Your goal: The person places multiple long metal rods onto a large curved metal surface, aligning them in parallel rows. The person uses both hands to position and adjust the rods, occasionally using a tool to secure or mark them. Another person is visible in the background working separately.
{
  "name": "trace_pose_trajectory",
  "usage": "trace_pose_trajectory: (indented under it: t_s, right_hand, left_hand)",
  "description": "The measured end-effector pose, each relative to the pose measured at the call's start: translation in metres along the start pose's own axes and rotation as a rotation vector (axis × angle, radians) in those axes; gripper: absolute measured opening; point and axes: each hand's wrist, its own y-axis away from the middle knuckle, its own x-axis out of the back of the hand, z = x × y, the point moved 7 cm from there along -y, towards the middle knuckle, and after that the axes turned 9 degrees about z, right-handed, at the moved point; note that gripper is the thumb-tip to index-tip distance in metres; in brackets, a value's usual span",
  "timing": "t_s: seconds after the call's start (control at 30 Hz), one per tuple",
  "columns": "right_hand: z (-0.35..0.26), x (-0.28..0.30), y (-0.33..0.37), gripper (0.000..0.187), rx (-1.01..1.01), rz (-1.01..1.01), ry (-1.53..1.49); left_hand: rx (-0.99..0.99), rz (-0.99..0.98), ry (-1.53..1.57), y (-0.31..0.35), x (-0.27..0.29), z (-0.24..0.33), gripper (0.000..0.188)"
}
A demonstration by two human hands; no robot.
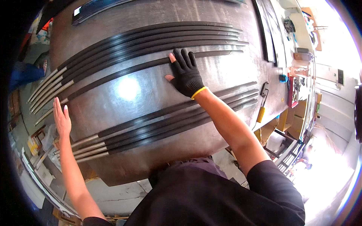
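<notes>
Far edge: a dark glossy panel [100,11] lies at the far left of the table [222,73], and a narrow black panel [265,34] runs along its far right.
Right side: a yellow-handled tool [261,114] lies just beside the right ends of the near rods [158,125]; the person's right forearm [241,135] crosses these and hides part of them.
Single rod: between the near rods and the far rods [169,38], the single rod [132,69] passes under the right hand [184,71].
Right hand: palm down, open, fingers extended across the rod, gripping nothing.
Left hand: the left hand [62,119] is open and flat, fingers together, beside the single rod's left end; whether they touch, I cannot tell.
Room: pale floor [120,196], cardboard boxes [297,122] on the right, another person's blue-clothed leg [26,75] on the left; the right background is glaringly bright.
Materials: smooth dark tabletop with glare; slender rods, matt black sleeves, bare silvery metal left ends; black knit glove [188,77], yellow cuff, thumb tip exposed.
</notes>
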Motion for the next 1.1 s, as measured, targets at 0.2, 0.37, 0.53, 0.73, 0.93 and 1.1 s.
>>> trace_pose_trajectory:
  t_s: [0.2, 0.37, 0.53, 0.73, 0.93, 1.1]
  right_hand:
    - [-0.008, 0.019, 0.013, 0.071, -0.025, -0.041, -0.087]
    - [-0.012, 0.014, 0.002, 0.062, -0.033, 0.012, -0.106]
    - [-0.007, -0.009, -0.010, 0.025, -0.130, -0.194, -0.155]
    - [0.017, 0.011, 0.019, 0.022, 0.017, -0.194, -0.102]
    - [0.051, 0.049, 0.068, 0.036, -0.027, -0.266, -0.133]
    - [0.087, 0.125, 0.097, 0.045, -0.309, 0.092, -0.236]
  left_hand:
    - [-0.143, -0.035, -0.009, 0.013, 0.006, -0.010, 0.046]
    - [-0.132, -0.130, 0.064, 0.015, 0.023, -0.022, 0.039]
    - [-0.198, -0.193, 0.019, 0.010, 0.014, -0.050, 0.029]
    - [-0.352, -0.215, 0.034, 0.029, 0.027, 0.001, 0.027]
    - [-0.376, -0.163, 0.016, 0.076, 0.029, 0.066, 0.032]
    - [-0.317, -0.123, -0.099, 0.088, 0.024, 0.068, 0.033]
